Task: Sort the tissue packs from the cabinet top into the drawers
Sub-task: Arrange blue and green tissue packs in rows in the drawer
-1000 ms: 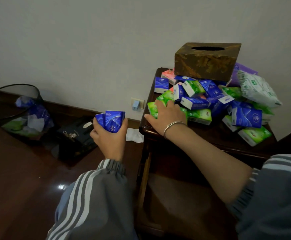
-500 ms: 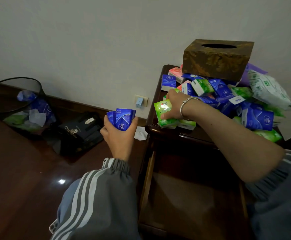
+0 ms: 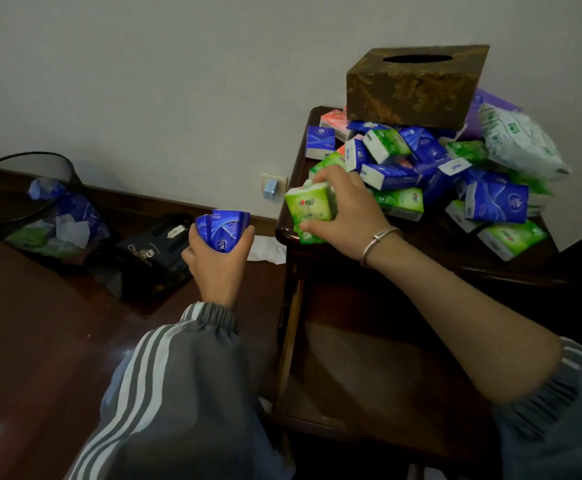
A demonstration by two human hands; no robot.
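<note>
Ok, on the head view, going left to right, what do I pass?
In order: black mesh bin → black bag on the floor → left hand holding blue packs → wall socket → right hand gripping a green pack → brown tissue box → large white pack.
</note>
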